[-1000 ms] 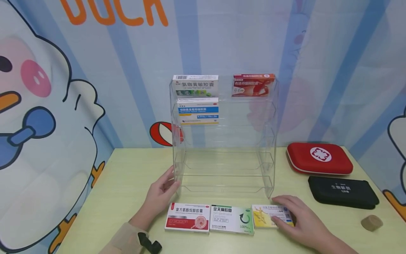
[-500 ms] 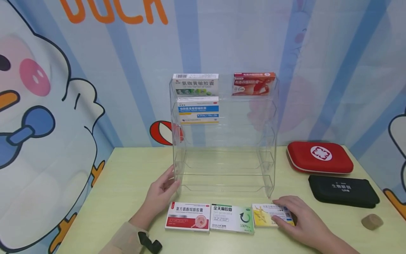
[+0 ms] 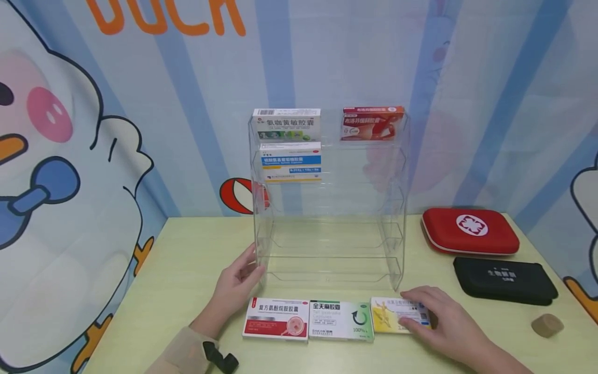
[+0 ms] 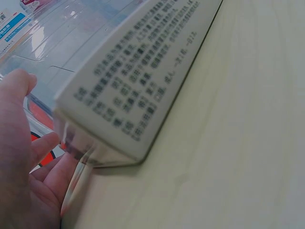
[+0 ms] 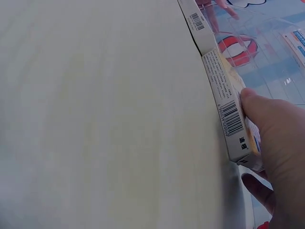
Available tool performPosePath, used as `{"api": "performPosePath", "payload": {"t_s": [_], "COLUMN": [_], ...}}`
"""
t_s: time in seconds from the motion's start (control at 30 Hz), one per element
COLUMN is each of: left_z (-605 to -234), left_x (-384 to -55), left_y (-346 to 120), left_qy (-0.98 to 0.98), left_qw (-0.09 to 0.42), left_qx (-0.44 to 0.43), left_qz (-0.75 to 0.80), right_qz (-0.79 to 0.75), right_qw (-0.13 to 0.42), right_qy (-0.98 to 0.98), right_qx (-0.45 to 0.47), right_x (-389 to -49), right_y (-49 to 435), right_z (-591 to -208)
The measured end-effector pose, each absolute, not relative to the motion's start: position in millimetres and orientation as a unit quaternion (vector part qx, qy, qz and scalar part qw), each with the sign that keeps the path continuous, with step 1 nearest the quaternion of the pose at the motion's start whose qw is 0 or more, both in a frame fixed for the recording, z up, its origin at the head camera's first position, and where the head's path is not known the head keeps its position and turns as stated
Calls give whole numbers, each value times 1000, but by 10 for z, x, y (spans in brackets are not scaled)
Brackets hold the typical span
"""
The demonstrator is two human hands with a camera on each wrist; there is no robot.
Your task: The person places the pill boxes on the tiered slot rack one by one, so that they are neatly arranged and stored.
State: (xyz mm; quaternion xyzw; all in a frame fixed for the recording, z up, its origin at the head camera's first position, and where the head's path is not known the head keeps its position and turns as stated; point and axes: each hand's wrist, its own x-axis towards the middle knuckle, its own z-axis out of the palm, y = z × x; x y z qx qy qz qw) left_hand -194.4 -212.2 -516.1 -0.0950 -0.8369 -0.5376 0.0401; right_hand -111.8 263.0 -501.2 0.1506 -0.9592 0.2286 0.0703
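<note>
My left hand (image 3: 237,283) grips the lower left side of a clear acrylic display rack (image 3: 327,265), thumb in front and fingers round the side panel. My right hand (image 3: 444,324) holds the right end of a yellow-and-white medicine box (image 3: 390,316), its thumb (image 5: 255,107) on the top face and fingers beyond the end. That box lies flat on the table, beside a green-and-white medicine box (image 3: 341,321) and a red-and-white medicine box (image 3: 275,319) in one row before the rack. The red-and-white box's printed side (image 4: 138,81) shows close up in the left wrist view.
On the rack's top tier stand a white-and-green box (image 3: 287,125) and a red box (image 3: 372,124); a blue-and-white box (image 3: 290,163) is below. A red first-aid case (image 3: 467,241), a black pouch (image 3: 504,291) and a brown cylinder (image 3: 547,325) lie at the right.
</note>
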Motion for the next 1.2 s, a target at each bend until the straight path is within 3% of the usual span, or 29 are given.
{"api": "performPosePath", "payload": {"t_s": [0.43,0.7,1.2], "left_z": [-5156,-5168,-5188], "left_x": [-1943,-1944,-1953], "left_y": [-2117,-2116,-2130], "left_qy": [-839,-838,-839], "left_qw": [41,41,46], "left_qx": [-96,-98,-100], "left_qz": [-534,-535,-534], "right_qz": [223,262,262], "right_qw": [114,59,223], "right_qy": [-952,-953,-907], "right_qx": [175,139,242], "right_x": [-1140,-1174,-1311], "right_y": [2631,2683,2624], "right_z": [-4892,-4771,-4495]}}
